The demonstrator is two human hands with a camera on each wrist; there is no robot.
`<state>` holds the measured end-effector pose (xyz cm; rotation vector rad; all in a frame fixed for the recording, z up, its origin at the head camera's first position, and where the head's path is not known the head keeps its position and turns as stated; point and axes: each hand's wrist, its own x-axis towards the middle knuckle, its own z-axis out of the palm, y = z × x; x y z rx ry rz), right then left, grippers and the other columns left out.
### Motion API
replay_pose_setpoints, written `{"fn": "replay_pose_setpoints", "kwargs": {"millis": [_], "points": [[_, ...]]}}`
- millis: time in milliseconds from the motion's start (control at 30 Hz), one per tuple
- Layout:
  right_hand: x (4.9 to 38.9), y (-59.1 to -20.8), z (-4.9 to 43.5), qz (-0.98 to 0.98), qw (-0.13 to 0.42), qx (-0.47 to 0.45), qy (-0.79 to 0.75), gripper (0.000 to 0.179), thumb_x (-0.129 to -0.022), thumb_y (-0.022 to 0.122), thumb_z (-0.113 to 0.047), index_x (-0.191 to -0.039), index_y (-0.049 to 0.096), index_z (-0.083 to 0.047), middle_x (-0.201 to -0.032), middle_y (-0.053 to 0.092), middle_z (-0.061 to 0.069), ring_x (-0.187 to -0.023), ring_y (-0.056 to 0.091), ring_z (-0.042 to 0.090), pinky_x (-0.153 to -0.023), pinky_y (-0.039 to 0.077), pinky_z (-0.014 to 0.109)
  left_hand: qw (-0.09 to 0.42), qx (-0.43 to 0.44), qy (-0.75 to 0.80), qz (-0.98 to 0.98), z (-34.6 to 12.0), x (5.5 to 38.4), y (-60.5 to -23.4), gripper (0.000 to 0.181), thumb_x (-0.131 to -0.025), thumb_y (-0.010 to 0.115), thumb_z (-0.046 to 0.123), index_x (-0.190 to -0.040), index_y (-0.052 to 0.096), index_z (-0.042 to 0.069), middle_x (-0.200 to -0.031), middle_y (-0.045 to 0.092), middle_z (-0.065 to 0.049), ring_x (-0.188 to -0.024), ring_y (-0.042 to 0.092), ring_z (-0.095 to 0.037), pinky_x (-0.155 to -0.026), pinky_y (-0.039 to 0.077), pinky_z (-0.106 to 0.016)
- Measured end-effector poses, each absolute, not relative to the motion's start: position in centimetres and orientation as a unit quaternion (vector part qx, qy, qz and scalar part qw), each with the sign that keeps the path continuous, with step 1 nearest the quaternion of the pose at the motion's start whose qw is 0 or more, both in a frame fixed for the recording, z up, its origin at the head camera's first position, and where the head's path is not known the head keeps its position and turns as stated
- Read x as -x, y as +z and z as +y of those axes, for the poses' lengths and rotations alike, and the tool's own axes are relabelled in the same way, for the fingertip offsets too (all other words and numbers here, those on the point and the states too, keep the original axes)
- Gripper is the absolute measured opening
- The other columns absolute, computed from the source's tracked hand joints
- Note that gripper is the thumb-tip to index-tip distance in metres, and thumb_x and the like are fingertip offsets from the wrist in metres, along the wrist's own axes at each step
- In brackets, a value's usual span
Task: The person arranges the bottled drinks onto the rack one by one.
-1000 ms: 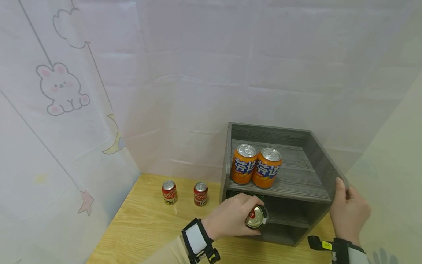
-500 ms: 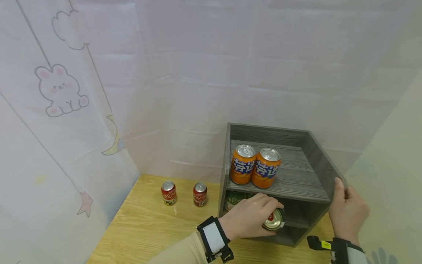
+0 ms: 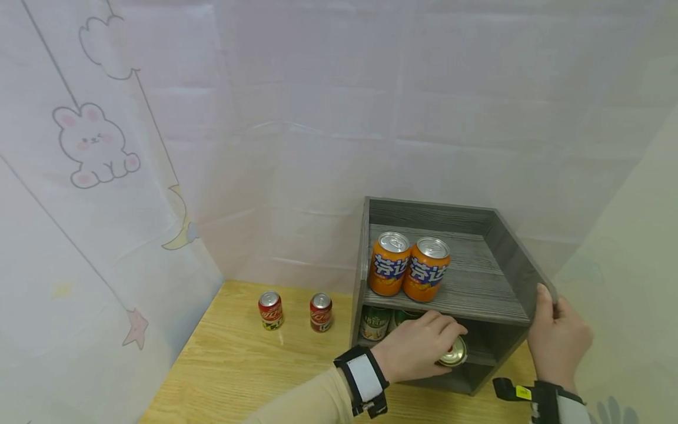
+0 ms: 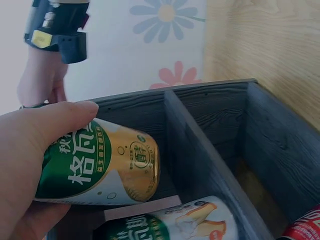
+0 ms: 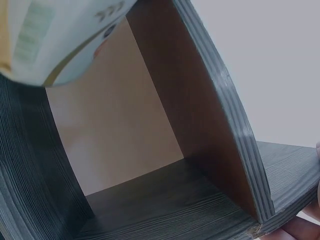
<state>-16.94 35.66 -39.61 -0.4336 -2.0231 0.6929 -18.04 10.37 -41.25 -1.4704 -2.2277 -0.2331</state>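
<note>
Gripping a drink can [image 3: 455,354], the left hand [image 3: 418,347] is holding it at the mouth of the cabinet's [image 3: 429,215] middle compartment [image 3: 484,340], right of the green cans [image 3: 375,324]. The right hand [image 3: 560,341] is clasping the side wall [image 3: 514,265]; it should be bracing steadily while the left is keeping clear of the upper shelf [image 3: 471,280].

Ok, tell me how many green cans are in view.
3. One green can is in the left hand; a second can and third can stand side by side in the gray shelf, below the orange cans. More could be hidden behind.
</note>
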Motion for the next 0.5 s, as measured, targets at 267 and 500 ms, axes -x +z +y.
{"fn": "replay_pose_setpoints", "kwargs": {"millis": [267, 500], "points": [[16.9, -39.5, 35.7, -0.824, 0.461, 0.177, 0.278, 0.057, -0.106, 0.055, -0.033, -0.059, 0.038, -0.005, -0.051, 0.033, 0.004, -0.045, 0.024, 0.013, -0.046, 0.017, 0.028, 0.260, 0.523, -0.058, -0.810, 11.5, 17.9, -42.4, 0.066, -0.084, 0.082, 0.044, -0.137, 0.057, 0.013, -0.128, 0.058, 0.001, -0.118, 0.053, -0.012, -0.086, 0.047, -0.012], [16.9, -39.5, 35.6, -0.822, 0.471, 0.159, 0.277, 0.056, -0.105, 0.057, -0.029, -0.058, 0.037, -0.006, -0.050, 0.031, 0.003, -0.044, 0.021, 0.010, -0.045, 0.015, 0.027, 0.271, 0.518, -0.037, -0.810, 11.9, 17.8, -42.8, 0.065, -0.084, 0.082, 0.044, -0.136, 0.057, 0.012, -0.127, 0.058, 0.001, -0.117, 0.054, -0.012, -0.088, 0.047, -0.012]]}}
